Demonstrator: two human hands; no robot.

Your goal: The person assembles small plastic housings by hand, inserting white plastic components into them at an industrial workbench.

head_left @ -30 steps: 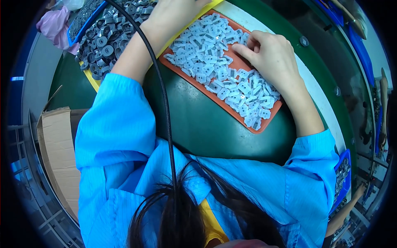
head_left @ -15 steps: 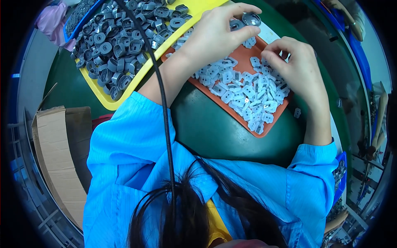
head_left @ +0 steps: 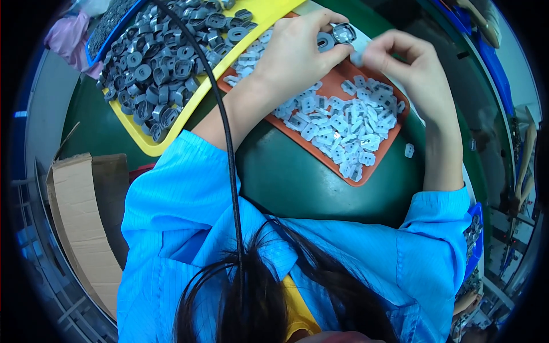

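With the left hand (head_left: 300, 51), pinching one grey cap (head_left: 344, 33) at the fingertips and cradling a second grey cap (head_left: 325, 42) just behind it, above the far end of the orange tray (head_left: 333, 86). With the right hand (head_left: 414, 66), closing thumb to fingers, apparently on a white piece (head_left: 357, 57), too blurred to be certain, just beside that front cap. Probably best now to hold the front cap steady, square the white piece up before bringing it any closer, and keep a firm grip on the second cap. Compared with half a second ago: no longer down at the heap of white pieces (head_left: 349, 123) with the right hand, but up close to the left; still holding both caps there; still seeing one loose white piece (head_left: 409, 150) on the green table (head_left: 320, 191), right of the tray.
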